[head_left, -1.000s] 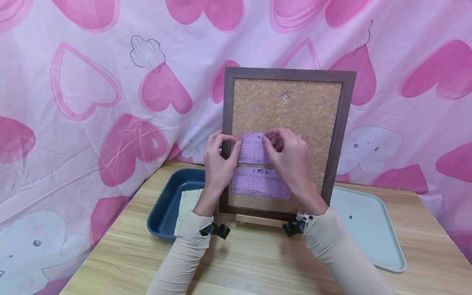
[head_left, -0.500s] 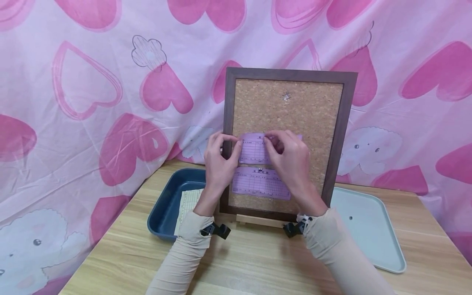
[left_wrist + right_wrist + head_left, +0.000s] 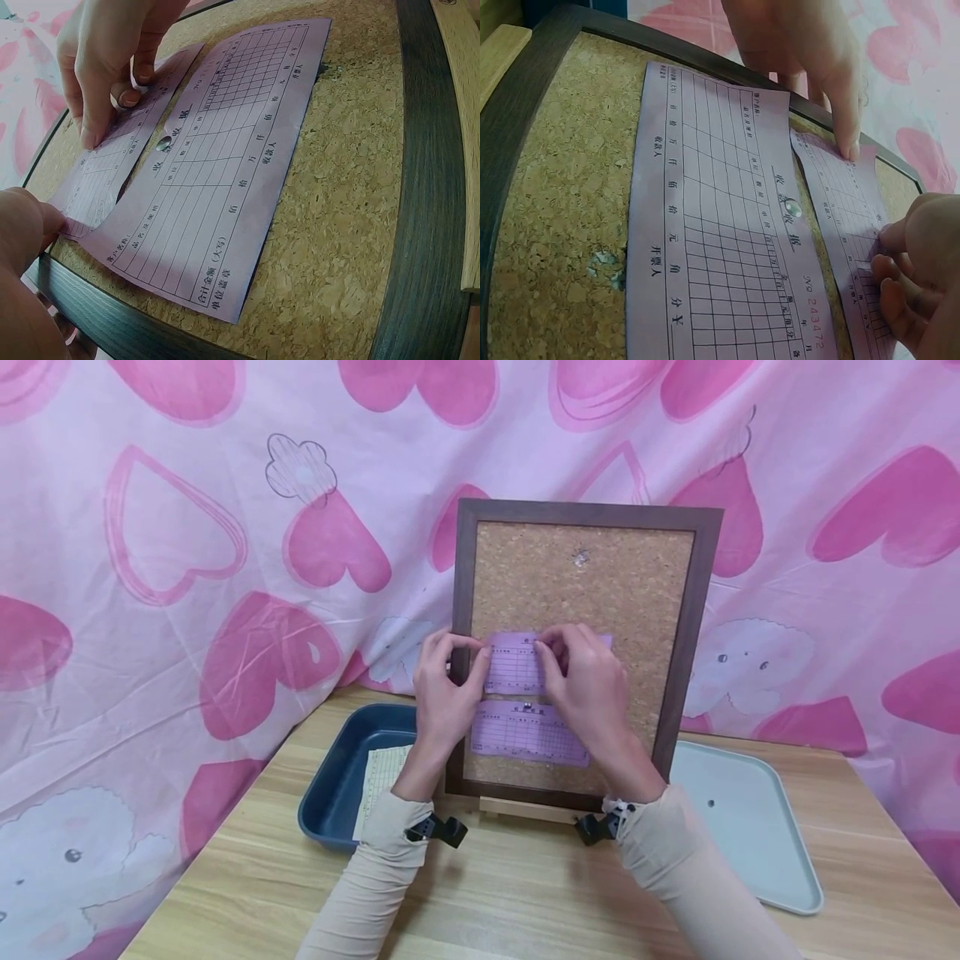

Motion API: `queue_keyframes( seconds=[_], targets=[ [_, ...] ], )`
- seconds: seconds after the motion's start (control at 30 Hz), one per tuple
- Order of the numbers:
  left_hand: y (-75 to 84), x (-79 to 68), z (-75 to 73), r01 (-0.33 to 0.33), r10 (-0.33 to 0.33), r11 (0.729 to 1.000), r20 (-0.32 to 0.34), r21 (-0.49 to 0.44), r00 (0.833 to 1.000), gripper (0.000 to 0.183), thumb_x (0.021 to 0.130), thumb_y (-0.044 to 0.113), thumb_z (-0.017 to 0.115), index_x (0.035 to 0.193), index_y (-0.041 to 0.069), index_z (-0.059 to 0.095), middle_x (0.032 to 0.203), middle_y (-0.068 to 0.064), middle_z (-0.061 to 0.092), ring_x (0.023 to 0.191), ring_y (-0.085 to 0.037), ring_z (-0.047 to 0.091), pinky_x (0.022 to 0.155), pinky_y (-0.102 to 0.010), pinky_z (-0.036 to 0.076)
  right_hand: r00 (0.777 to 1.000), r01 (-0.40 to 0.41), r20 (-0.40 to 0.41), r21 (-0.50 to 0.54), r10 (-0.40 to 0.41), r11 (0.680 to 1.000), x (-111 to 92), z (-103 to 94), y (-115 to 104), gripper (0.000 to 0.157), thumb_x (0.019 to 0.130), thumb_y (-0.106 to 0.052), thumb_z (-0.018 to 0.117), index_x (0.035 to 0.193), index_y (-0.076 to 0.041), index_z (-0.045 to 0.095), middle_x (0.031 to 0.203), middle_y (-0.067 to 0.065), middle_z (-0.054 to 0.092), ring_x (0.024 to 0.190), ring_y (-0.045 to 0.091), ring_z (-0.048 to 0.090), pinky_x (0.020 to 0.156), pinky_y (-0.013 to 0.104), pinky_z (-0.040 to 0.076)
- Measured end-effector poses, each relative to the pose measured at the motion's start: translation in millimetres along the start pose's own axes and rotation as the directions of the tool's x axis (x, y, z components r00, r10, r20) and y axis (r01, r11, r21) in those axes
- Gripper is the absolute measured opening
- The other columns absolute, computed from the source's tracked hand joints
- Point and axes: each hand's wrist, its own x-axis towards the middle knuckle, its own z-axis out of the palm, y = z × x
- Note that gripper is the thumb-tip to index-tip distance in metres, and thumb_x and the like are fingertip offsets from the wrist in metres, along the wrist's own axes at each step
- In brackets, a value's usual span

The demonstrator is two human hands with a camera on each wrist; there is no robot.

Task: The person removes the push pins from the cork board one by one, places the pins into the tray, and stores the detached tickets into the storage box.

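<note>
A framed corkboard [image 3: 585, 585] leans upright on a small wooden easel [image 3: 536, 808]. Two purple receipt slips lie on it, one above the other. The lower receipt slip [image 3: 525, 733] has a silver pushpin [image 3: 164, 143] at its top middle. My left hand [image 3: 447, 689] pinches the left edge of the upper receipt slip [image 3: 513, 662], with some fingers behind the board's frame. At that slip's top middle, my right hand [image 3: 588, 681] holds thumb and forefinger together against the paper, its other fingers curled. Anything between those fingertips is hidden.
A dark blue tray [image 3: 322, 802] with yellow printed slips [image 3: 382, 777] stands at left, partly behind my left arm. To the right lies a pale green tray [image 3: 772, 852] with a small dark object [image 3: 711, 803]. Shiny pins [image 3: 580, 556] cluster near the board's top.
Both hands keep their places on the upper receipt slip. The right hand's fingers have shifted slightly, and the whole view has moved a little.
</note>
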Motion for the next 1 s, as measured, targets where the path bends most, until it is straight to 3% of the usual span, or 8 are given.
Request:
queue_keyframes(
  seconds=[0.47,0.8,1.0],
  targets=[
    [0.3,-0.9,-0.3,0.002,-0.002,1.000,-0.004,0.006,1.000,0.020,0.102,0.029,0.076,0.110,0.012,0.075,0.137,-0.011,0.063,0.134,-0.025,0.057,0.101,-0.045,0.052,0.997,-0.025,0.070,0.040,0.022,0.999,-2.5,-7.3,1.8,0.011,0.104,-0.019,0.074,0.106,-0.009,0.073,0.091,0.004,0.068,0.073,0.020,0.061,0.065,0.031,0.046],
    [2.2,-0.9,-2.7,0.013,-0.013,1.000,0.000,0.009,1.000,0.020,0.102,0.029,0.076,0.110,0.011,0.075,0.142,-0.012,0.063,0.146,-0.027,0.052,0.112,-0.056,0.051,0.998,-0.027,0.060,0.093,0.022,0.995,-10.8,-13.1,10.9,0.009,0.103,-0.015,0.074,0.106,-0.006,0.072,0.088,0.005,0.068,0.069,0.017,0.059,0.061,0.024,0.045],
    [2.9,0.2,-4.9,0.004,-0.004,1.000,0.004,-0.002,1.000,0.020,0.103,0.026,0.074,0.110,0.008,0.074,0.147,-0.013,0.064,0.151,-0.029,0.051,0.119,-0.052,0.049,0.999,-0.032,0.041,0.099,0.028,0.995,-17.3,-17.7,20.8,0.007,0.103,-0.013,0.074,0.106,-0.006,0.072,0.089,0.006,0.070,0.071,0.017,0.062,0.062,0.022,0.047]
  ],
)
